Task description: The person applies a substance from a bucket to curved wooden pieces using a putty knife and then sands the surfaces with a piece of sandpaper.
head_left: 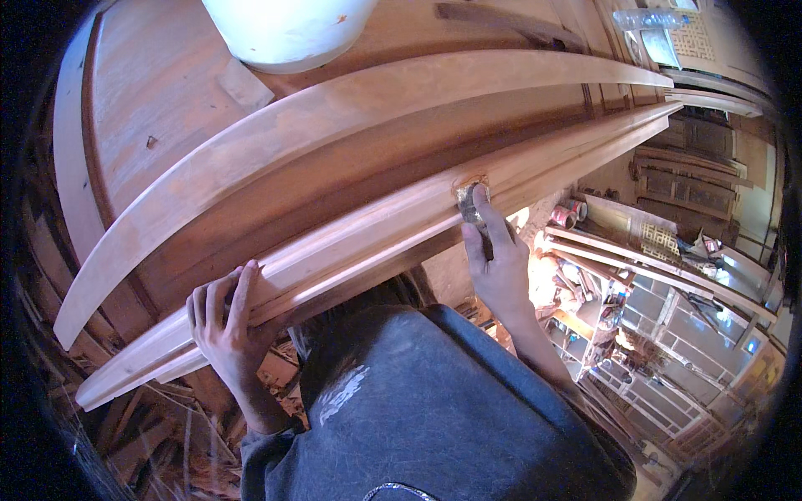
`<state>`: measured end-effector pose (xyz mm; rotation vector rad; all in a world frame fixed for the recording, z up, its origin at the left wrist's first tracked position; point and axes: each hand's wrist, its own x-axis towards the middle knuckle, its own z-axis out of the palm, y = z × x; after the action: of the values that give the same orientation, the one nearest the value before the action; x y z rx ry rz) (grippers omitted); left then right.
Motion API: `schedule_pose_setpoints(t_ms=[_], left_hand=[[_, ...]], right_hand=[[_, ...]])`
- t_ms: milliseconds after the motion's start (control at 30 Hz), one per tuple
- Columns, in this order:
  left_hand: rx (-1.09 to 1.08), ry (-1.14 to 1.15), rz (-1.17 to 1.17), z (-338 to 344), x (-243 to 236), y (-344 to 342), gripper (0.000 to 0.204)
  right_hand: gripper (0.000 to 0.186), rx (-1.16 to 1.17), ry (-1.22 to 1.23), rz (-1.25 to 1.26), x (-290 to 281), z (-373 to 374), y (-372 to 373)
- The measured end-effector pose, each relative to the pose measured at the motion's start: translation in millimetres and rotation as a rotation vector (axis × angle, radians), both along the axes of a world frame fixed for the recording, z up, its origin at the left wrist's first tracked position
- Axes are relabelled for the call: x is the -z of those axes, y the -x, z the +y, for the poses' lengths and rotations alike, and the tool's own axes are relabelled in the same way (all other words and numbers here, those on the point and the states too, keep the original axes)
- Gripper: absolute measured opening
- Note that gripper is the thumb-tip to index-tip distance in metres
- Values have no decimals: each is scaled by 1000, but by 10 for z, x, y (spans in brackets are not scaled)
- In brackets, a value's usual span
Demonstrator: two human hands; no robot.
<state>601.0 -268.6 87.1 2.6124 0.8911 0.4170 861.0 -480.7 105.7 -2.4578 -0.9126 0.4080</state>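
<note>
A long moulded wooden board (359, 225) lies slantwise in front of me, its near edge close to my body. Toward its left end my left hand (225, 321) grips that edge, fingers bent over the top face. Farther right, my right hand (497, 250) pinches a small flat grey scraper (471, 199) between thumb and fingers and presses it on the board's face. A brownish smear shows on the wood around the scraper's tip. The palm side of the right hand is hidden.
Beyond the board a curved wooden strip (334, 108) rests on a wooden panel (167, 125). A white bucket (292, 33) stands at the far side. Wood scraps (159, 434) litter the lower left. Pale window-like frames (668, 359), tins (568, 215) and planks crowd the right; a plastic bottle (652, 19) lies far right.
</note>
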Motion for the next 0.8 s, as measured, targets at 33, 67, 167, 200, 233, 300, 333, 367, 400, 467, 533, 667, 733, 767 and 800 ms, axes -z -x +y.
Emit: schedule_pose_setpoints(t_ms=[33,67,167,200,233,300,333,367,400,467,533,667,733,767,800], left_hand=[[-3,7,0,5,1,-6,56],[-6,14,1,7,10,-11,55],[-5,-8,0,2,62,30,55],[-5,-22,0,6,78,49,55],[-11,-20,-4,-3,93,47,61],[-26,3,5,-24,110,68,72],[-9,2,4,-13,120,66,73],[-4,-6,6,-6,108,74,73],[0,-15,9,-2,95,86,73],[24,-14,4,39,121,84,74],[21,-14,3,29,116,96,75],[9,-15,-4,15,125,96,76],[13,-20,-11,5,130,115,76],[18,-24,-17,-4,125,130,76],[13,-23,-15,-12,134,135,76]], right_hand=[[52,-5,21,30,-34,-8,4],[53,-9,42,60,-101,-18,-6],[50,-104,233,80,-325,-77,-125],[50,-151,319,74,-412,-85,-180],[50,-209,319,43,-500,-75,-249],[51,-330,336,0,-711,78,-404],[52,-418,409,-1,-789,180,-482],[50,-501,488,-13,-833,291,-536],[49,-584,566,-24,-859,397,-572],[43,-678,695,-38,-870,541,-631],[42,-717,773,-71,-939,634,-683],[42,-705,827,-114,-966,535,-1062],[42,-701,843,-62,-1022,486,-1318],[42,-700,849,-40,-1075,465,-1397],[45,-593,759,19,-1112,454,-1414]])
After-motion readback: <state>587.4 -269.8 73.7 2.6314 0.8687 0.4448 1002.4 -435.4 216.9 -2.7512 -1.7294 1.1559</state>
